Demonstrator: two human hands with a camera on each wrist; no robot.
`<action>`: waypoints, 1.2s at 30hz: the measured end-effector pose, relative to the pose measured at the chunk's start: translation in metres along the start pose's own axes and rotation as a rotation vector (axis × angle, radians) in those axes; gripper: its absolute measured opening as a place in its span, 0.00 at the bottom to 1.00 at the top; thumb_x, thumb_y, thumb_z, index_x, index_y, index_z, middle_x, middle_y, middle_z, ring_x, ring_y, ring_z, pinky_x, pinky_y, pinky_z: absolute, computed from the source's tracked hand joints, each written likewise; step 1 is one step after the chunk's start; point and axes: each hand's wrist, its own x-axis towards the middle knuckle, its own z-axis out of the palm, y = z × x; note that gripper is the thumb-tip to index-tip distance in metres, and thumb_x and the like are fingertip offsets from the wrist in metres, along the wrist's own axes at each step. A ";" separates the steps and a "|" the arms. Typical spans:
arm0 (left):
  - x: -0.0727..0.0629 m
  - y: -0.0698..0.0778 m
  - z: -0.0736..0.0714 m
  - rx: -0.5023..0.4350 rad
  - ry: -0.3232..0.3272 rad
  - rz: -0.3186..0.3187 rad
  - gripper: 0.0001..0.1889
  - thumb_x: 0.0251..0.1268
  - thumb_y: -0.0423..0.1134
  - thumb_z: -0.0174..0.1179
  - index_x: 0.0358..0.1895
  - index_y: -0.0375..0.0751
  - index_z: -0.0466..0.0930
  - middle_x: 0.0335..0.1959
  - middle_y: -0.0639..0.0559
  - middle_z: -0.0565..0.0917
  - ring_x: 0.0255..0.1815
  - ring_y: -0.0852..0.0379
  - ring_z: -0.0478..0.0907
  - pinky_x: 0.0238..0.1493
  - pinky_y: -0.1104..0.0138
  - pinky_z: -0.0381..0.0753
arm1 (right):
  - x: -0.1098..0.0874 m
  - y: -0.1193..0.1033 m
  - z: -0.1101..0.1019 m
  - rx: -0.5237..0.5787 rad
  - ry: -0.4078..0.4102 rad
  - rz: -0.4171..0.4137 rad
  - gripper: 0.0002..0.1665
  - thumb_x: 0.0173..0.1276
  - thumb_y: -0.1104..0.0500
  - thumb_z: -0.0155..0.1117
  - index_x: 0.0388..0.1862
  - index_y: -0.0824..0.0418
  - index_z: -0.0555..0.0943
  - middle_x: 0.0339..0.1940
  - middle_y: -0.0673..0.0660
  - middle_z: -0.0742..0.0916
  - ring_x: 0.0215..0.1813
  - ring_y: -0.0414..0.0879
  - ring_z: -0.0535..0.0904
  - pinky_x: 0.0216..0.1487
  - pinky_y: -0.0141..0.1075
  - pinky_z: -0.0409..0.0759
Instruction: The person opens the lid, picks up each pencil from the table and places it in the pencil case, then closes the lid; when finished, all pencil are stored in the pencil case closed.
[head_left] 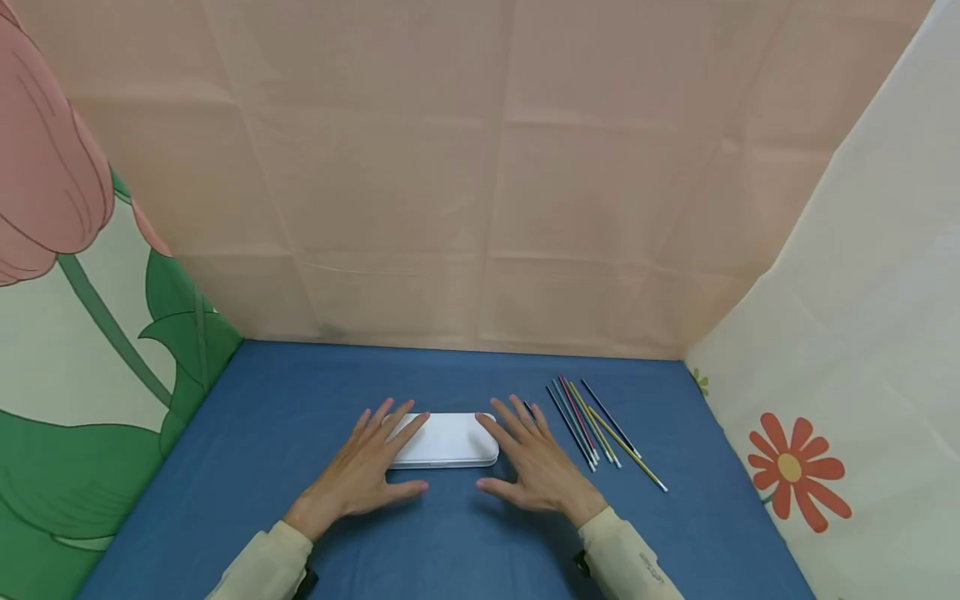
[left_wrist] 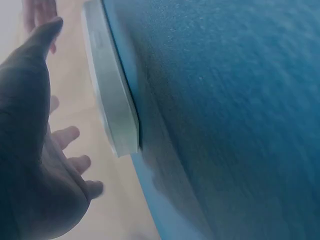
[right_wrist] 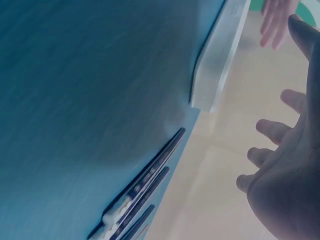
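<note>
A white, flat case with rounded corners lies on the blue cloth between my hands. My left hand is over its left end, fingers spread and thumb pointing inward. Mirroring it, my right hand spreads its fingers at the right end. Neither hand holds anything. In the left wrist view, the side of the case shows a gap from the palm. The right wrist view shows the case beyond the thumb, and dark pencils on the cloth.
Right of the case lie several slim pencils with pale ends, among them a yellow pencil slanting across the cloth. A beige backdrop rises behind the blue table; printed panels with flowers stand at left and right.
</note>
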 end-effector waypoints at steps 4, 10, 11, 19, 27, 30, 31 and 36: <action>0.004 -0.003 0.002 -0.049 0.003 -0.014 0.56 0.67 0.74 0.73 0.93 0.62 0.59 0.94 0.43 0.61 0.94 0.26 0.56 0.87 0.23 0.58 | 0.009 -0.004 0.000 0.055 -0.024 0.005 0.59 0.76 0.21 0.65 0.96 0.38 0.55 0.98 0.55 0.59 0.98 0.66 0.49 0.94 0.71 0.50; 0.013 -0.005 0.001 -0.124 -0.007 -0.008 0.53 0.67 0.68 0.77 0.91 0.55 0.64 0.92 0.39 0.66 0.92 0.26 0.61 0.87 0.24 0.59 | 0.021 -0.007 0.003 0.144 -0.048 -0.021 0.56 0.77 0.25 0.67 0.95 0.43 0.61 0.96 0.59 0.63 0.97 0.69 0.52 0.93 0.73 0.54; 0.015 -0.005 0.001 -0.133 -0.012 -0.007 0.53 0.67 0.67 0.78 0.90 0.53 0.66 0.91 0.39 0.67 0.91 0.26 0.62 0.87 0.23 0.59 | 0.023 -0.008 0.004 0.158 -0.057 -0.020 0.55 0.77 0.25 0.68 0.94 0.43 0.62 0.96 0.59 0.64 0.97 0.69 0.52 0.93 0.72 0.54; 0.022 -0.008 0.005 -0.183 -0.053 -0.007 0.46 0.68 0.62 0.80 0.85 0.47 0.74 0.87 0.40 0.73 0.90 0.28 0.65 0.86 0.25 0.62 | 0.037 -0.008 0.012 0.237 -0.125 -0.020 0.49 0.78 0.31 0.73 0.90 0.46 0.69 0.94 0.61 0.67 0.95 0.70 0.56 0.93 0.71 0.57; 0.026 -0.011 0.007 -0.224 -0.071 -0.040 0.44 0.68 0.57 0.82 0.83 0.45 0.76 0.86 0.40 0.74 0.89 0.30 0.66 0.84 0.29 0.70 | 0.044 -0.009 0.017 0.199 -0.161 0.004 0.47 0.77 0.32 0.75 0.87 0.48 0.74 0.93 0.59 0.70 0.94 0.68 0.61 0.90 0.68 0.67; 0.028 -0.010 0.007 -0.237 -0.067 -0.056 0.43 0.67 0.56 0.83 0.82 0.46 0.78 0.85 0.40 0.76 0.87 0.31 0.69 0.84 0.30 0.71 | 0.045 -0.010 0.017 0.196 -0.160 0.017 0.46 0.76 0.33 0.76 0.86 0.49 0.76 0.92 0.59 0.71 0.94 0.67 0.62 0.89 0.67 0.68; 0.028 -0.010 0.008 -0.239 -0.065 -0.060 0.43 0.66 0.56 0.83 0.81 0.46 0.78 0.84 0.40 0.76 0.86 0.32 0.70 0.83 0.30 0.71 | 0.045 -0.011 0.016 0.198 -0.160 0.022 0.46 0.76 0.34 0.77 0.85 0.49 0.76 0.92 0.59 0.71 0.94 0.67 0.62 0.89 0.67 0.68; 0.031 -0.010 0.009 -0.252 -0.039 -0.081 0.41 0.64 0.52 0.86 0.78 0.46 0.81 0.81 0.42 0.79 0.84 0.35 0.73 0.83 0.33 0.74 | 0.048 -0.015 0.014 0.190 -0.154 0.030 0.43 0.75 0.37 0.79 0.83 0.50 0.79 0.90 0.61 0.73 0.92 0.67 0.65 0.89 0.66 0.70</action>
